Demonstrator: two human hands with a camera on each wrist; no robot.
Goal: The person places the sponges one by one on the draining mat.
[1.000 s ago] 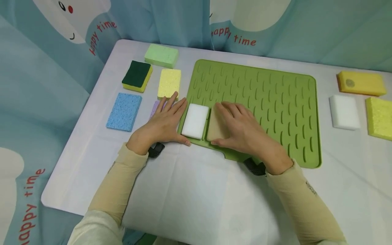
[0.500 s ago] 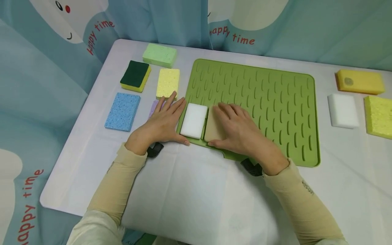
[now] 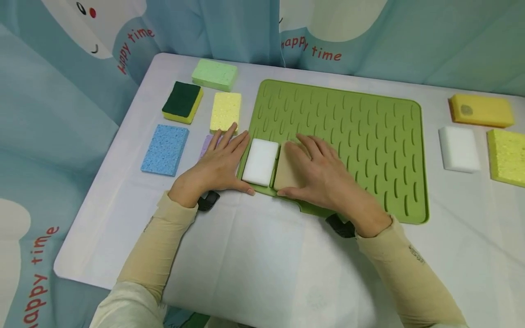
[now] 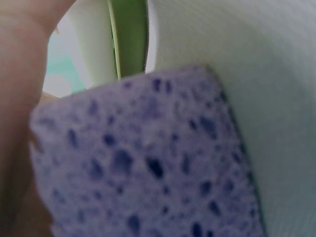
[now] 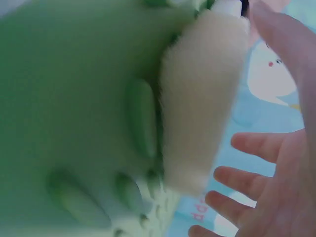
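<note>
My left hand [image 3: 221, 161] lies with its fingers spread at the left edge of the green ridged mat [image 3: 369, 150], partly covering a purple sponge [image 4: 148, 163]. Beside it, on the mat, lies a white sponge [image 3: 260, 161]. A beige sponge [image 3: 288, 169] sits just right of the white one, a narrow gap between them. Over the beige sponge is my right hand [image 3: 324, 175], thumb toward its near edge and fingers toward the far side. In the right wrist view those fingers [image 5: 242, 182] are extended and apart from the beige sponge's face.
Left of the mat lie a blue sponge [image 3: 165, 150], a dark green and yellow scouring sponge [image 3: 182, 101], a pale yellow sponge [image 3: 225, 111] and a light green sponge [image 3: 214, 74]. On the right are a white sponge [image 3: 459, 149] and two yellow sponges [image 3: 484, 110]. A curtain [image 3: 242, 32] hangs behind.
My right hand's fingers have shifted slightly over the beige sponge. The left hand and the sponges look unmoved.
</note>
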